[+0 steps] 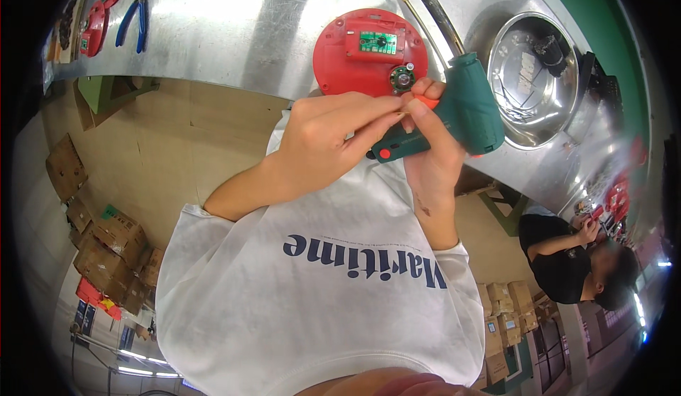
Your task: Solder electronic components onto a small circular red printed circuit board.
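Observation:
My left hand [333, 130] is closed, its thumb and fingertips pinching what looks like a thin pale strand. My right hand [436, 134] meets it, also closed, with thumb and fingers bent around an orange piece [427, 102]; whether that piece belongs to the tool is unclear. Against the right hand lies a dark green pistol-shaped power tool [474, 105], its handle passing behind the thumb. Just beyond my fingers rests a round red plastic housing [330, 63] at the table's edge. It carries a green circuit board [369, 43] and a small round part [403, 77].
Right of the tool stands a shiny metal bowl [507, 112] with dark pieces inside. A black bar [436, 13] and a thin metal rod [411, 13] reach away behind the tool. Blue-handled pliers [135, 20] lie on the metal table [213, 20]. Another person [560, 254] works at right.

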Tool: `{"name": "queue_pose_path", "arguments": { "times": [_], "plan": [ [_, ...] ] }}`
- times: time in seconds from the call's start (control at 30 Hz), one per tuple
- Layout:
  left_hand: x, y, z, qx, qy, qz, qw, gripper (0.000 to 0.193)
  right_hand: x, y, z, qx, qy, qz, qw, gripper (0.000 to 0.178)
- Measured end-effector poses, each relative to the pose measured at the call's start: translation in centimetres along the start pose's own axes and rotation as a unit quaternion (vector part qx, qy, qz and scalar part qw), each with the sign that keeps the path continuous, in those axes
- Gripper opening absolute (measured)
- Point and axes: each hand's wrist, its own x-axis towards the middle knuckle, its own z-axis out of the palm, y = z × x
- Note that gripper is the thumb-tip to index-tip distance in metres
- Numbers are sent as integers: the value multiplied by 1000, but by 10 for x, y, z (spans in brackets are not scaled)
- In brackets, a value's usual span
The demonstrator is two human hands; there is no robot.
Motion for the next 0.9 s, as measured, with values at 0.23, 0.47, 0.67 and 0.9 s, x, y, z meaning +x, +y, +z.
{"name": "queue_pose_path", "arguments": {
  "times": [0.23,0.47,0.67,0.9],
  "plan": [
    [-1,-13,-3,32,50,-23,998,15,-3,-5,-9,-9,9,-24,1000,20],
    [15,-35,10,57,146,-36,987,8,-20,-27,-42,-141,-19,-46,989,24],
    [18,-32,10,50,150,-57,986,7,-29,-46,-52,-310,-57,-7,949,29],
    [20,-30,10,52,150,-72,985,6,-30,-51,-64,-386,-66,-5,920,35]
  ]
}}
